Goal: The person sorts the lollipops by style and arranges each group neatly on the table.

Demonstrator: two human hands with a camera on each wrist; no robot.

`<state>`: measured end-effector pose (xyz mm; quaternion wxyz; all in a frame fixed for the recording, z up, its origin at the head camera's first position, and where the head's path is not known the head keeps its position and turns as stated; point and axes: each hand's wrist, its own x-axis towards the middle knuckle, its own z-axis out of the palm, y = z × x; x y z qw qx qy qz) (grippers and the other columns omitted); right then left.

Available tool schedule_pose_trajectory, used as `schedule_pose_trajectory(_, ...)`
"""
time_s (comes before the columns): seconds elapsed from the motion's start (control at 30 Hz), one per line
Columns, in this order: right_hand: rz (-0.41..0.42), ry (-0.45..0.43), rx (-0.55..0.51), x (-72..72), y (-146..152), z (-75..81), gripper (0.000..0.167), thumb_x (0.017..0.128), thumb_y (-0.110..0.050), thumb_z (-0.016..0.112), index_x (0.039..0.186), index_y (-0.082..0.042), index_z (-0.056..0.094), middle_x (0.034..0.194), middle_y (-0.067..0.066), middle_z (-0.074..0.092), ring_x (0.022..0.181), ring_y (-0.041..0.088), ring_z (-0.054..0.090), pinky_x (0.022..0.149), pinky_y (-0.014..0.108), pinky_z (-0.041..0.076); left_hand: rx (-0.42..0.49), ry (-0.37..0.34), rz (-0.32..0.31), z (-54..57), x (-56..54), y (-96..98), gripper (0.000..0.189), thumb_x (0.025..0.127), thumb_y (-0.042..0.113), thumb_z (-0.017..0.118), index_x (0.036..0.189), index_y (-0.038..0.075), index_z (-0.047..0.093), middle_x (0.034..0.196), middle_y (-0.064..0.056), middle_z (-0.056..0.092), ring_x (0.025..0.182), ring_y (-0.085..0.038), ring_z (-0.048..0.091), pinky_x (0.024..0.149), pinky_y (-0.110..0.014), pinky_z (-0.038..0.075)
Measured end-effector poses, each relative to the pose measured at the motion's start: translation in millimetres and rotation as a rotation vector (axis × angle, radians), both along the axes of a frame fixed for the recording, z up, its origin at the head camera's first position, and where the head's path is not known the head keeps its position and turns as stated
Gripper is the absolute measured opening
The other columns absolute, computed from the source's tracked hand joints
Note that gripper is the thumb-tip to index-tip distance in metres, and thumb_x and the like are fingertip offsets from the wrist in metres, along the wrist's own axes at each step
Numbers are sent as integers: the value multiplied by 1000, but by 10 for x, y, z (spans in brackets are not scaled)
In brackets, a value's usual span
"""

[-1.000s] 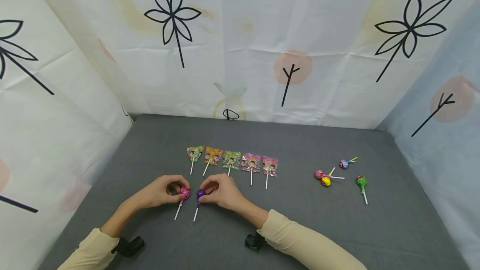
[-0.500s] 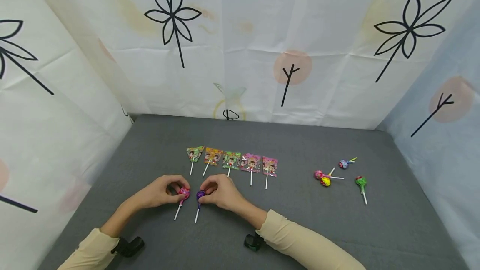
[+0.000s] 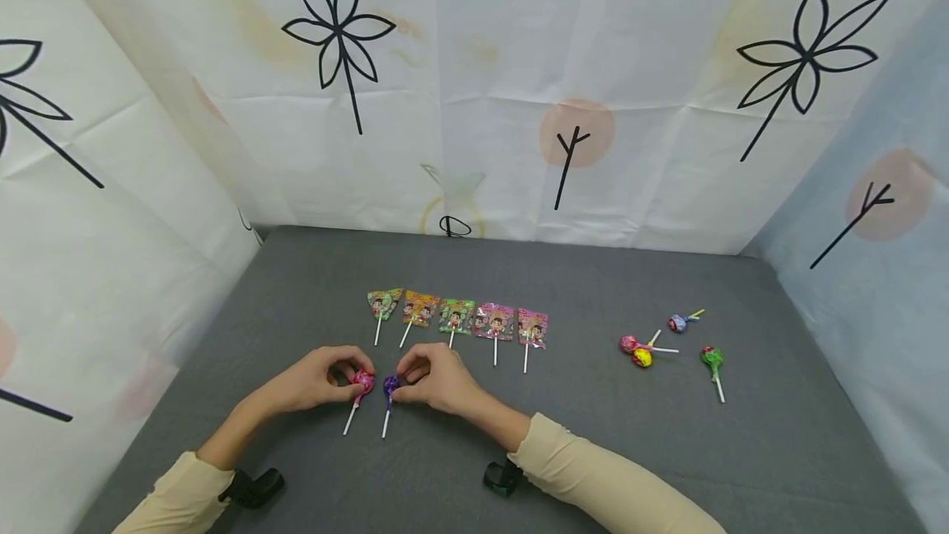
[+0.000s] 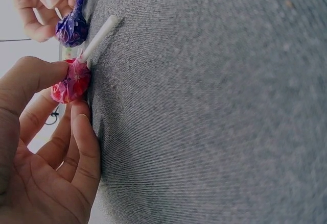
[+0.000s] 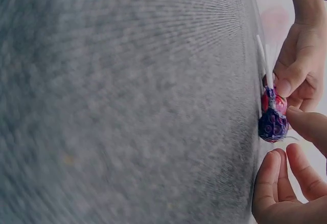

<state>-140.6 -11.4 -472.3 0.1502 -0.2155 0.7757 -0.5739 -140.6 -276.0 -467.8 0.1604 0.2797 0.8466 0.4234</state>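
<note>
A lollipop in a pink-and-red wrapper (image 4: 71,83) lies on the grey tabletop, pinched at its head between the thumb and fingers of my left hand (image 3: 322,377). Close to its right is a purple-wrapped lollipop (image 5: 273,126), its white stick slanting toward me like the pink one's. My right hand (image 3: 441,381) is at the purple head with thumb and fingers spread apart. In the right wrist view the thumb tip is right at the wrapper, while a gap shows between the other fingertips and the candy.
Behind the hands, several flat-packet lollipops (image 3: 455,316) form a row, sticks toward me. Farther right lie a pink lollipop (image 3: 628,344), a yellow one (image 3: 642,358), a blue one (image 3: 678,323) and a green one (image 3: 712,357). Patterned cloth walls (image 3: 489,39) enclose the table's back and sides.
The purple lollipop has shifted slightly left, out from between the right fingertips, and its stick has swung a little. The left hand and pink lollipop stay put.
</note>
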Motion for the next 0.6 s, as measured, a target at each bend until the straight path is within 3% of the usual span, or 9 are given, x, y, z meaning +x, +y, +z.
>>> schedule_pose_trajectory(0.23, 71, -18, -105, -17, 167, 132, 23, 84, 2, 83, 102, 7, 70, 97, 20, 69, 83, 15, 65, 66, 22, 50, -9, -7, -6, 13, -9, -5, 20, 94, 12, 75, 112, 11, 69, 101, -5, 66, 85, -14, 60, 66, -27, 49)
schedule_pose_trajectory(0.4, 95, -29, -139, -39, 351, 217, 23, 88, 0, 79, 107, 9, 68, 103, 24, 68, 90, 24, 69, 66, 24, 48, -12, -4, -14, 18, -17, -5, 22, 94, 11, 75, 114, 11, 68, 102, -2, 64, 86, -15, 59, 66, -27, 49)
schedule_pose_trajectory(0.6, 103, -38, -147, -43, 577, 207, 25, 90, -1, 78, 109, 10, 67, 108, 26, 66, 95, 32, 68, 70, 26, 50, -17, -16, -11, 15, -8, -5, 23, 93, 12, 76, 115, 10, 68, 106, -1, 64, 88, -16, 59, 66, -27, 49)
